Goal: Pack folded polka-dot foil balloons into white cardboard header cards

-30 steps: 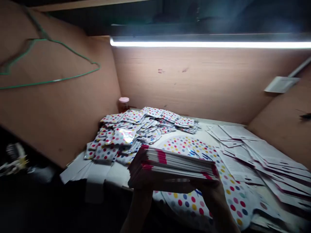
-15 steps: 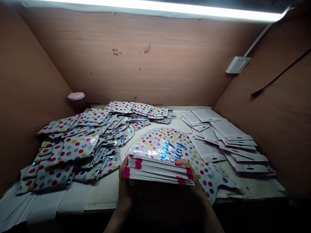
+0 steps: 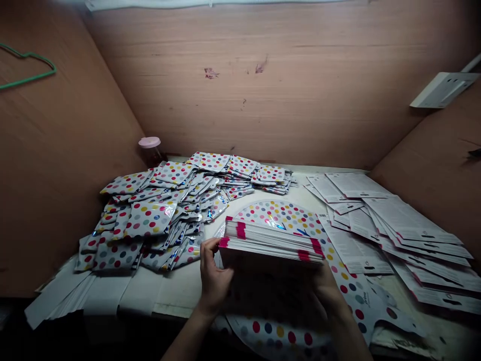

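Note:
A thick stack of white cards with pink-red edge marks (image 3: pixel 270 244) is held upright over the table, its long edges facing up. My left hand (image 3: pixel 215 278) is closed on the stack's left end, thumb on the near face and fingers curled round the side. At the right end my right hand (image 3: pixel 329 290) grips it too, its fingers dim and partly hidden. Under the stack lies a flat polka-dot foil balloon (image 3: pixel 278 209) with blue lettering, mostly covered by the cards and hands. The near face of the stack is in deep shadow.
Folded polka-dot foil balloons (image 3: pixel 150 219) are heaped on the left. Printed white cards with hang holes (image 3: pixel 404 213) spread across the right. White paper strips (image 3: pixel 101 296) lie at the front left edge. A pink-lidded jar (image 3: pixel 150 145) stands in the back left corner, between wooden walls.
My view has turned left and down; a green hanger now shows. The stack has tilted up, showing its near face, and my left fingers are now bent over its left end.

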Tool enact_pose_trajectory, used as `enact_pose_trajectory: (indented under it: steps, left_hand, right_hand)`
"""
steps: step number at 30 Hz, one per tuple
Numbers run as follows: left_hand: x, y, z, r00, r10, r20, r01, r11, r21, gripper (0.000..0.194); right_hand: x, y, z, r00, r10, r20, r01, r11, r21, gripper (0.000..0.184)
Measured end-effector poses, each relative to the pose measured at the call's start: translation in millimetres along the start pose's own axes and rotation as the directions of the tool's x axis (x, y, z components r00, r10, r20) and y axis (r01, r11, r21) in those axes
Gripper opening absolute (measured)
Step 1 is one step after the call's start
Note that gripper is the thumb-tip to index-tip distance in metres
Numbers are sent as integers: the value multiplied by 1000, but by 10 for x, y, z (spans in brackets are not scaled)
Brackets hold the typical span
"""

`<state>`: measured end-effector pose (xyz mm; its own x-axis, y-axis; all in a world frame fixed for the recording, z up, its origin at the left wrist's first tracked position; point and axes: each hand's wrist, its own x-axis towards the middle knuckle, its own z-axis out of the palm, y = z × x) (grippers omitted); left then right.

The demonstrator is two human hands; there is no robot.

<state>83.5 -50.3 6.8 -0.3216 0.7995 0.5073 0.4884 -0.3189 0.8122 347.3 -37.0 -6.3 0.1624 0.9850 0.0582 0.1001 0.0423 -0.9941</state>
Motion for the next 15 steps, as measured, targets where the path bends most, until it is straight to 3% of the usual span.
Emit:
enact_pose_trajectory:
  steps: [3, 5, 9, 12, 15]
  left_hand:
    - [1, 28, 4, 1000, -2, -7, 2, 999, 37, 52]
    - [-39, 15, -19, 998, -57, 31, 58, 998, -30, 53]
    - [-90, -50, -92, 933, -202, 297, 286, 917, -277, 57]
    - [-43, -97, -128, 879, -223, 421, 365, 884, -293, 49]
    - [26, -131, -121, 849, -225, 478, 398, 868, -297, 37]
  right_hand:
    - [18, 23, 20, 1000, -21, -3, 21, 1000, -3, 69]
    - [11, 58, 27, 999, -45, -10, 45, 998, -44, 86]
    - [-50, 143, 46, 976, -199, -93, 178, 964, -200, 107]
    - [-131, 176, 67, 937, -338, -88, 295, 901, -319, 100]
    - [-200, 176, 88, 930, -361, -71, 321, 890, -324, 76]
